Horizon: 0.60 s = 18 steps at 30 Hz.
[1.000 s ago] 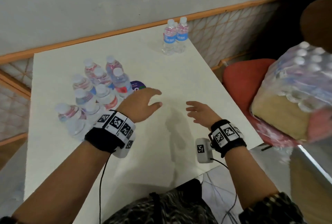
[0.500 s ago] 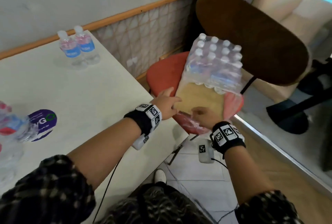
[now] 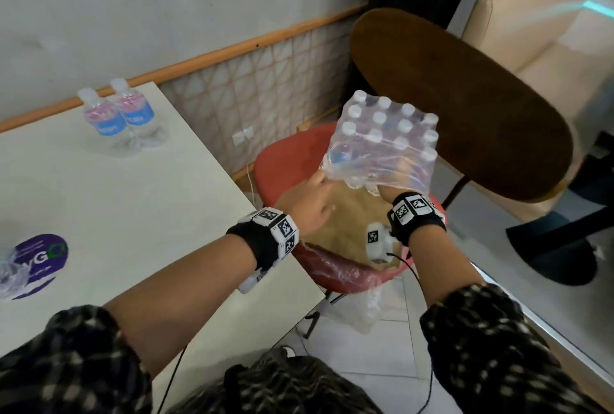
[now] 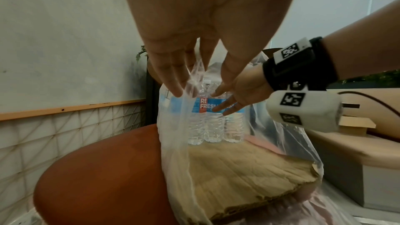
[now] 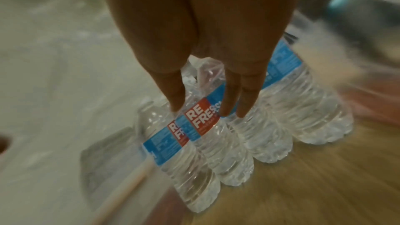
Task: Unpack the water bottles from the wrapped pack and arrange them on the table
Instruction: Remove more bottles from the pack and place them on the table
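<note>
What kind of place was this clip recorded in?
Probably a cafe or casual eatery, though I can't be sure: a white table against a tiled wall, a red-seated chair with a curved wooden back, a beige cushioned bench, and a wrapped pack of water bottles being unpacked.

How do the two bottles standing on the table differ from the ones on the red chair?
The two bottles stand loose and bare on the white table; the pack sits on cardboard on the chair, still under clear wrap. Nobody touches the pair, while the left hand and right hand are at the pack. Both have white caps and blue labels.
</note>
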Motion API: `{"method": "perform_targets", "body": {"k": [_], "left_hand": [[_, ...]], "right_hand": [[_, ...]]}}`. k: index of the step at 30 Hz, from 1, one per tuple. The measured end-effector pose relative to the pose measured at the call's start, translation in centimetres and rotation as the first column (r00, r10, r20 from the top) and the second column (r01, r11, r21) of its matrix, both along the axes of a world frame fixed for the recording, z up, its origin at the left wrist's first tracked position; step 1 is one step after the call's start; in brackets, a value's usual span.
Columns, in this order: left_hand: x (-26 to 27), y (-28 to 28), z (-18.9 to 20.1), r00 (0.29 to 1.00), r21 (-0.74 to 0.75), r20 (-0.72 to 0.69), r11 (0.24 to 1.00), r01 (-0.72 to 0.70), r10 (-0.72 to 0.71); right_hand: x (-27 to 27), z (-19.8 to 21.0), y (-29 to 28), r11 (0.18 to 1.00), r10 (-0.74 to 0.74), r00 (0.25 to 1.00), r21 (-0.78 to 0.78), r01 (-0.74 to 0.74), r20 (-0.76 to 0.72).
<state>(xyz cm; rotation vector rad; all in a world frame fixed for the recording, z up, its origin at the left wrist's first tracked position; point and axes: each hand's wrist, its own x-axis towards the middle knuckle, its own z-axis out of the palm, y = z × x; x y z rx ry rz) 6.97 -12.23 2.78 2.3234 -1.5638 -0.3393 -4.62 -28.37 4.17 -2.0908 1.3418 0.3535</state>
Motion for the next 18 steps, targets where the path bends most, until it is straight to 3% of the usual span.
{"method": "perform_targets", "body": {"k": [3, 7, 10, 12, 18], "left_hand": [[0.4, 0.0, -0.1, 0.999, 0.036, -0.031, 0.999, 0.012, -0.011], [0.2, -0.7, 0.0, 0.998, 0.024, -0.057, 0.999, 0.027, -0.026], [-0.2, -1.8, 0.2, 0.998, 0.007, -0.069, 1.0, 0.005, -0.004], [-0.4, -2.8, 0.1, 0.996, 0.014, -0.084, 1.0, 0.0, 0.002], [-0.3, -5.1, -0.4, 0.99, 0.054, -0.109, 0.995, -0.088, 0.093]], "right_hand": [[-1.2, -0.2, 0.3, 0.966, 0.077, 0.996, -0.244, -0.086, -0.043], [-1.8, -2.2, 1.1, 0.981, 0.085, 0.996, -0.178, -0.079, 0.026], [-0.9, -2.9, 1.5, 0.996, -0.06, 0.961, -0.046, 0.075, 0.271], [-0.3, -3.1, 1.9, 0.983, -0.058, 0.907, -0.138, 0.125, 0.416], [-1.1, -2.3, 3.4, 0.998, 0.038, 0.904, -0.062, -0.012, 0.427]]}}
